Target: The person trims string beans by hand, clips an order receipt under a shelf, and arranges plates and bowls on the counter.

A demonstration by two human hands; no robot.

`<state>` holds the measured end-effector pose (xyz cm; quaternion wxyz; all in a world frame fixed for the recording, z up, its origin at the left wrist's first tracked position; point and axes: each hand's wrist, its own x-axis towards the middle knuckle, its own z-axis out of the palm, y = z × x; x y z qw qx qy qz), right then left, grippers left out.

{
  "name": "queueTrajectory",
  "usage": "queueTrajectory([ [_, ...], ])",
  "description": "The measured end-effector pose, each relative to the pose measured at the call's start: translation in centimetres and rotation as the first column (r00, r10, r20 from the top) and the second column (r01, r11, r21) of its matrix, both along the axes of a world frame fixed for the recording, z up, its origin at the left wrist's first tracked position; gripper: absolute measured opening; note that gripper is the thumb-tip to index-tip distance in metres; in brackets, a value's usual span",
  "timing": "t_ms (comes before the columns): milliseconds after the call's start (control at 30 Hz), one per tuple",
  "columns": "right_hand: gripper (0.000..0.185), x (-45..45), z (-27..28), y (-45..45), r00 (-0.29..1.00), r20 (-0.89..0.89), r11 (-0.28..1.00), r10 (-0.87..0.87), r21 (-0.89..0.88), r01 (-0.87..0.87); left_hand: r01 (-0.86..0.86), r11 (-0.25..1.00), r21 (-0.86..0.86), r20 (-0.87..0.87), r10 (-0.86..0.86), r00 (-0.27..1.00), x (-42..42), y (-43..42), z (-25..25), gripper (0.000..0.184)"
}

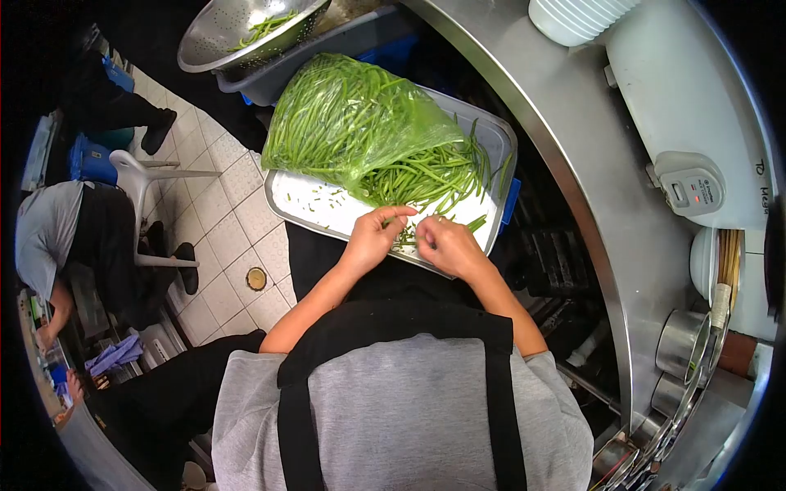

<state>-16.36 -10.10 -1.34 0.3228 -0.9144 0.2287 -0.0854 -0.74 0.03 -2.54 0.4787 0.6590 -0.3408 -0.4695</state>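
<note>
Grip: left hand (377, 237), right hand (450, 245), both curled, hold unclear
Plastic bag (336, 114): one, bulging with green beans (422, 174)!
Tray (491, 124): one, bag aboard, loose beans (476, 222)
Colander (206, 42): one, beans inside (264, 31)

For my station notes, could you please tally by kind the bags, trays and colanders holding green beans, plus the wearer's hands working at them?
Plastic bag: 1
Tray: 1
Metal colander: 1
Wearer's hands, left hand and right hand: 2
Total: 5
</note>
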Motion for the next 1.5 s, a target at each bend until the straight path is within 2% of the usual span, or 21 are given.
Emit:
queueTrajectory([
  [33,0.012,0.2,1.2,0.0,0.996,0.049,0.991,-0.081,0.114,0.075,0.065,0.993,-0.103,0.143,-0.050,0.988,-0.1,0.1,-0.3,0.026],
  [100,0.014,0.1,1.8,-0.1,0.965,0.128,0.914,-0.229,0.369,0.168,0.141,0.974,-0.175,0.189,-0.107,0.976,-0.9,0.2,0.5,0.028],
  [233,0.008,-0.2,2.8,-0.2,0.899,0.310,0.859,-0.309,0.497,0.124,0.204,0.942,-0.267,0.392,-0.087,0.916,-1.4,-0.1,1.4,0.028],
  [333,0.007,-1.1,3.4,-0.8,0.916,0.256,0.827,-0.310,0.548,0.127,0.213,0.930,-0.299,0.510,-0.033,0.859,-1.2,-0.4,2.0,0.020],
  [467,0.010,-1.5,4.5,-1.1,0.950,0.259,0.967,-0.174,0.228,0.115,0.257,0.926,-0.275,0.597,-0.044,0.801,-1.1,-0.2,2.9,0.016],
  [567,0.010,-0.8,4.1,-0.9,0.951,0.286,0.966,-0.120,-0.185,0.178,0.255,0.921,-0.295,0.578,-0.040,0.815,-1.6,-0.3,2.3,0.015],
  [667,0.012,0.0,2.1,-1.1,0.889,0.395,0.886,-0.233,-0.291,0.362,0.261,0.932,-0.251,0.519,-0.098,0.849,-1.3,-0.4,2.6,0.015],
  [700,0.008,-0.2,1.7,-1.3,0.852,0.344,0.884,-0.394,-0.114,0.454,0.204,0.936,-0.287,0.403,-0.076,0.912,-1.3,-0.5,2.2,0.015],
  [733,0.009,-0.4,1.1,-1.6,0.872,0.271,0.906,-0.408,0.004,0.423,0.142,0.939,-0.314,0.280,-0.051,0.959,-1.4,-0.5,1.5,0.015],
  [800,0.014,-0.9,0.3,-2.0,0.903,0.126,0.895,-0.410,0.249,0.371,0.015,0.958,-0.286,-0.025,-0.023,0.999,-0.9,-0.6,1.3,0.017],
  [867,0.021,-1.2,0.1,-1.6,0.950,0.107,0.887,-0.295,0.400,0.230,-0.077,0.983,-0.167,-0.379,0.008,0.925,-0.1,-1.0,2.0,0.018],
  [933,0.021,-1.1,0.4,-1.0,0.964,0.099,0.800,-0.246,0.583,0.144,-0.128,0.978,-0.167,-0.403,0.051,0.914,-0.1,-1.3,1.8,0.018],
  [1033,0.019,-1.3,0.7,-0.8,0.956,0.005,0.705,-0.293,0.676,0.212,-0.164,0.976,-0.144,-0.445,0.084,0.891,0.2,-1.5,1.8,0.018],
  [1133,0.017,-1.1,1.8,-1.1,0.937,-0.116,0.739,-0.328,0.586,0.332,-0.222,0.963,-0.152,-0.432,0.137,0.891,-0.4,-1.5,2.1,0.018],
  [1267,0.018,-2.1,0.3,-1.5,0.903,0.016,0.380,-0.430,0.910,0.165,-0.289,0.941,-0.174,-0.495,0.170,0.852,-0.6,-1.4,1.8,0.017],
  [1300,0.018,-2.1,0.6,-1.4,0.901,0.017,0.385,-0.434,0.907,0.169,-0.283,0.942,-0.182,-0.480,0.166,0.861,-0.7,-1.3,1.8,0.016],
  [1367,0.016,-2.2,0.1,-1.6,0.897,0.000,0.503,-0.442,0.828,0.248,-0.266,0.943,-0.200,-0.447,0.154,0.881,-1.0,-1.2,2.1,0.014],
  [1400,0.016,-2.3,-0.2,-1.7,0.894,-0.008,0.557,-0.449,0.780,0.287,-0.198,0.911,-0.363,-0.195,0.134,0.972,-1.3,-1.0,2.4,0.012],
  [1433,0.016,-2.4,-0.8,-2.3,0.853,0.007,0.506,-0.522,0.808,0.303,-0.087,0.864,-0.496,0.073,0.141,0.987,-1.7,-0.9,2.9,0.011],
  [1467,0.016,-2.5,-1.6,-3.1,0.806,0.018,0.452,-0.592,0.835,0.313,0.058,0.808,-0.587,0.333,0.176,0.926,-2.1,-0.6,3.5,0.010],
  [1500,0.016,-2.4,-2.0,-3.5,0.752,0.023,0.393,-0.659,0.862,0.318,0.085,0.794,-0.602,0.328,0.149,0.933,-2.5,-0.3,4.9,0.008],
])
